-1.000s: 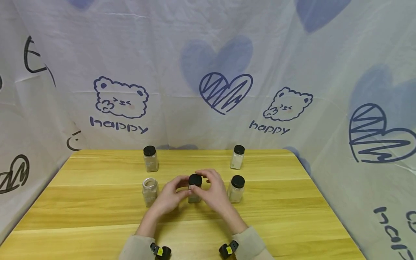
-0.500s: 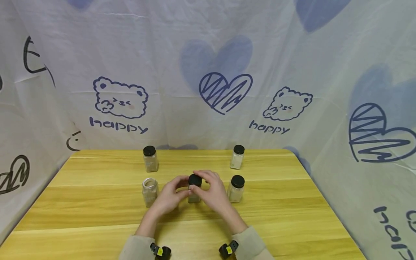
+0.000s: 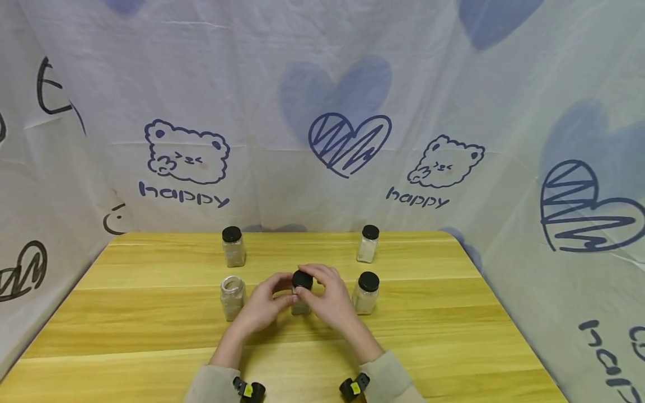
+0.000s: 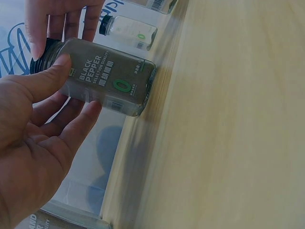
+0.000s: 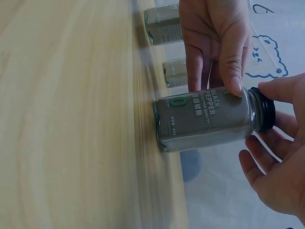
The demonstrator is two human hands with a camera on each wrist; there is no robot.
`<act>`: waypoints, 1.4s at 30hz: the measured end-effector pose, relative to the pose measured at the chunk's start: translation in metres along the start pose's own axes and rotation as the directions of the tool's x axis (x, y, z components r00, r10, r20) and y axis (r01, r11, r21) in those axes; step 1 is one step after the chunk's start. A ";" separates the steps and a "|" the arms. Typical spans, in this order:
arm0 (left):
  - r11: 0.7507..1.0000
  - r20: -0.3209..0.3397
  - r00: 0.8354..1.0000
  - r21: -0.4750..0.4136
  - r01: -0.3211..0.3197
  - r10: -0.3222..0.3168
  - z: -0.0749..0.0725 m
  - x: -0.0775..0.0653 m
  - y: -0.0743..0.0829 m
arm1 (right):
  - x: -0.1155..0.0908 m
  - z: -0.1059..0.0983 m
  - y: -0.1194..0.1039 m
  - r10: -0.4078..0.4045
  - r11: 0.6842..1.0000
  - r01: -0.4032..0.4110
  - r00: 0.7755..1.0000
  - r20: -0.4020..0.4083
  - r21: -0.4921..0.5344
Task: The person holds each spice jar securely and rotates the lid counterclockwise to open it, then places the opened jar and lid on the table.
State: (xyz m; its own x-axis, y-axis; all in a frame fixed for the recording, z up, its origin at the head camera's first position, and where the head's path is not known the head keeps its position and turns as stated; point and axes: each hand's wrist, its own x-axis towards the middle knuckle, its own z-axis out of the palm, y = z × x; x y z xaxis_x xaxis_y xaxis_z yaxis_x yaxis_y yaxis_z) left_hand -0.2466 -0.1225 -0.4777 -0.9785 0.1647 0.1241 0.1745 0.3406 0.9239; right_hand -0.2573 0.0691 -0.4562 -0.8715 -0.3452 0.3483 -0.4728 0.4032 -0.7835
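A glass jar labelled black pepper (image 4: pixel 105 71) stands upright on the table between both hands. My left hand (image 3: pixel 264 305) holds its body, with the thumb on the label side in the left wrist view. My right hand (image 3: pixel 330 296) grips the jar's black lid (image 5: pixel 268 110) between thumb and fingers. The lid sits on the neck, and clear neck rings show beneath it in the right wrist view. Just left of my left hand is a lidless jar (image 3: pixel 233 305) with its mouth uncovered.
To the right of my right hand stands a black-lidded jar (image 3: pixel 365 299). Two more capped jars, one back left (image 3: pixel 234 254) and one back right (image 3: pixel 367 252), stand near the far edge of the wooden table (image 3: pixel 151 313). A printed cloth (image 3: pixel 272 184) hangs behind.
My right index finger has shifted slightly left across the lid, and the fingers have closed in around it. The left hand and the jars stay in place.
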 end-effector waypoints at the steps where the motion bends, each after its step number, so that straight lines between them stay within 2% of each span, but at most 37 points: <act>1: 1.000 0.001 1.000 -0.001 0.000 0.000 0.000 0.000 0.000 | 0.000 0.000 0.000 0.000 1.000 0.000 1.000 0.001 0.000; 14: 1.000 0.002 1.000 0.007 0.005 -0.005 0.000 0.000 0.000 | 0.000 0.002 0.002 -0.018 1.000 0.018 1.000 0.002 -0.012; 29: 1.000 -0.004 1.000 -0.003 0.010 -0.010 0.000 0.000 0.000 | 0.001 0.001 0.001 0.052 0.999 -0.051 0.998 -0.047 0.014; 42: 1.000 -0.003 1.000 0.003 0.010 -0.010 0.000 -0.001 0.001 | 0.001 0.000 0.001 0.044 0.999 -0.045 0.999 -0.030 -0.010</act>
State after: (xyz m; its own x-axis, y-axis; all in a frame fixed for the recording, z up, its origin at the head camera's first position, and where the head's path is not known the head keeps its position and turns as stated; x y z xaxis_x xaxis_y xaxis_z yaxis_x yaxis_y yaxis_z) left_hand -0.2457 -0.1224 -0.4773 -0.9805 0.1588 0.1155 0.1647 0.3451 0.9240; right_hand -0.2581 0.0688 -0.4566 -0.8952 -0.3014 0.3284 -0.4346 0.4269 -0.7930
